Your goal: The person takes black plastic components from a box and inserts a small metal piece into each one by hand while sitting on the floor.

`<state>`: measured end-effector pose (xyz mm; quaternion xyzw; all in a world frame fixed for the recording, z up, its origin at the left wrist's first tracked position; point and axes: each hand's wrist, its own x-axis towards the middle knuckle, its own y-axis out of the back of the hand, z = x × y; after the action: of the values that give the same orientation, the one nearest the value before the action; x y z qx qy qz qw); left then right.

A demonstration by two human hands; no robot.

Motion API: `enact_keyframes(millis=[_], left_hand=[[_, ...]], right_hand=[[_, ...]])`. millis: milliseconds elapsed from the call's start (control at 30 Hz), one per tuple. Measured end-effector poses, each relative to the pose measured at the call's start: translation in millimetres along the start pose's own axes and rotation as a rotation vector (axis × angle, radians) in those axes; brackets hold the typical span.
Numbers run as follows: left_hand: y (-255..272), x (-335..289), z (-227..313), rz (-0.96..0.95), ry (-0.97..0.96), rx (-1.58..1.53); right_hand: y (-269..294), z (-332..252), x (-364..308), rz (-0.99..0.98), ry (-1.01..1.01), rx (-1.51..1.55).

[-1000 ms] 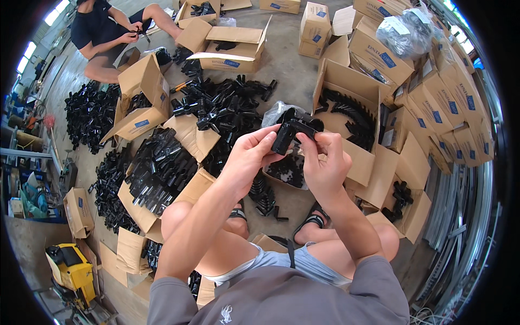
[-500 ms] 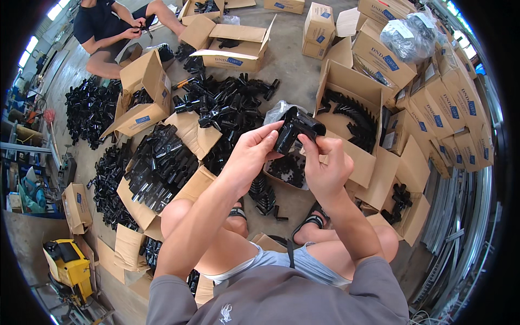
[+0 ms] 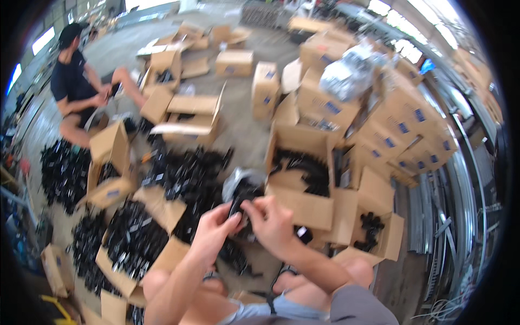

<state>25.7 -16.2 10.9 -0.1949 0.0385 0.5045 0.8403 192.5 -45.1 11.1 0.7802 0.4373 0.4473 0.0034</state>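
In front of my knees, my left hand (image 3: 213, 226) grips a black pipe fitting (image 3: 244, 199) with its thumb along the side. My right hand (image 3: 272, 223) pinches the same fitting from the right. Motion blur hides the exact finger contacts and the fitting's details. Just behind it lies a clear plastic bag (image 3: 236, 179). Beyond my hands to the left spreads a heap of black fittings (image 3: 192, 170). To the right, an opened carton (image 3: 309, 208) holds curved rows of stacked black fittings (image 3: 314, 170).
Another carton of fittings (image 3: 132, 233) stands left, with a loose heap (image 3: 65, 170) behind it. A smaller carton (image 3: 391, 238) sits right. Stacked boxes (image 3: 406, 130) and long metal profiles (image 3: 425, 216) line the right side. A seated person (image 3: 73, 81) handles something dark at far left.
My view has tipped upward, showing more of the far floor and the seated person. Both hands stay on the fitting, which now appears lower and further left and looks turned.
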Motion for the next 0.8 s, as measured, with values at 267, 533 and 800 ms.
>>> enact_keyframes(millis=[267,533,800], left_hand=[[4,-1,4,0.178,0.147,-0.363],[16,-8,12,0.228,0.167,-0.392],[26,-3,7,0.179,0.188,-0.407]], right_hand=[[-54,102,-77,0.081,-0.404,0.190],[-114,234,-242,-0.947,-0.965,-0.577],[-127,229,-234,-1.150,-1.019,-0.571]])
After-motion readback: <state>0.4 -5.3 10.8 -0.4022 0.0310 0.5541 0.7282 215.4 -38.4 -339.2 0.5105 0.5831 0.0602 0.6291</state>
